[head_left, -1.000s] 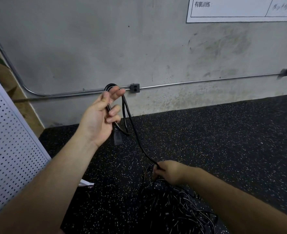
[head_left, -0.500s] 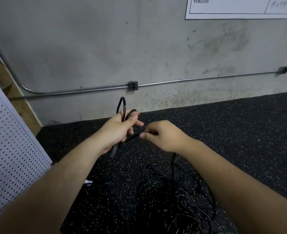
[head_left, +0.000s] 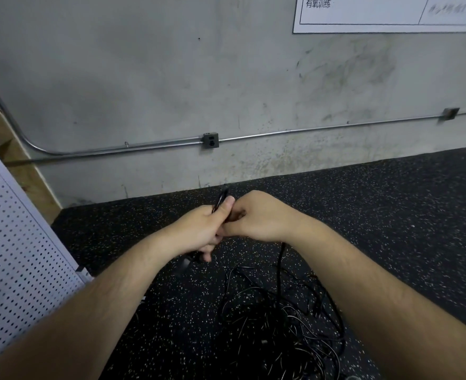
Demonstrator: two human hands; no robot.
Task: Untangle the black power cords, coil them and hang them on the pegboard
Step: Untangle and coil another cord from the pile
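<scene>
A messy pile of black cords (head_left: 281, 325) lies on the floor (head_left: 390, 215) close by. Just past it, the left hand (head_left: 199, 231) and right hand (head_left: 259, 218) meet, both gripping one cord (head_left: 222, 197). A hard pull could tighten the knots below.

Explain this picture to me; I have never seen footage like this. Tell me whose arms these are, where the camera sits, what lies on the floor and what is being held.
There is no machine here. These are a person's two bare arms, filmed by one camera worn on their head that looks forward and down. The left hand grips a black power cord; a bit of it sticks up above the thumb, and its plug hangs below the hand. The right hand meets the left, fingers curled on the same cord. From there the cord drops into a tangled pile of cords on the speckled black floor. A white pegboard stands at the left edge.
</scene>
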